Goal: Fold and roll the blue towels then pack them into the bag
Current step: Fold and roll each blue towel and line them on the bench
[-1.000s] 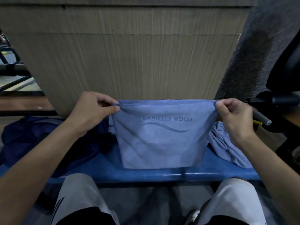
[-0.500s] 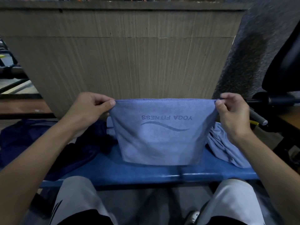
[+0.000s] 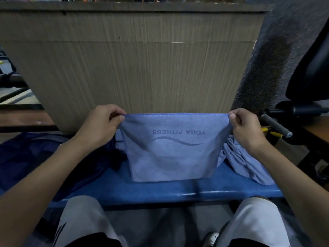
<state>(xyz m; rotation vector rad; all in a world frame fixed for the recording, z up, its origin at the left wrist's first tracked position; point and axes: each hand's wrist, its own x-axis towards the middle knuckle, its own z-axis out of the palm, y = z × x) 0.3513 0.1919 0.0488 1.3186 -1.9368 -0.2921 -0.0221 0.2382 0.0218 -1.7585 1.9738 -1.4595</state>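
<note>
A wood-grain panel (image 3: 142, 68) fills the background, standing behind the back edge of the blue surface (image 3: 160, 191); the surface runs left to right in front of the seated person's knees. A navy bag (image 3: 35, 157) lies slumped over the left end of the surface, its dark fabric spilling past the left edge. A blue towel (image 3: 170, 157), folded double and printed with "YOGA FITNESS" upside down above a wave line, hangs stretched flat over the middle of the surface; its lower hem sits a little back from the front edge, though whether it touches the surface cannot be told. A second blue towel (image 3: 240, 161) lies crumpled at the right end, just beside the hanging one. The left hand (image 3: 99, 125) pinches the towel's top left corner, its fingers (image 3: 119, 118) curled tight on the cloth; the right hand (image 3: 247, 129) pinches the top right corner in the same way, its fingers (image 3: 233, 118) closed on the hem; the top edge is pulled taut between them. A grey-handled tool (image 3: 276, 125) lies off the right end, near the right hand but apart from it.
</note>
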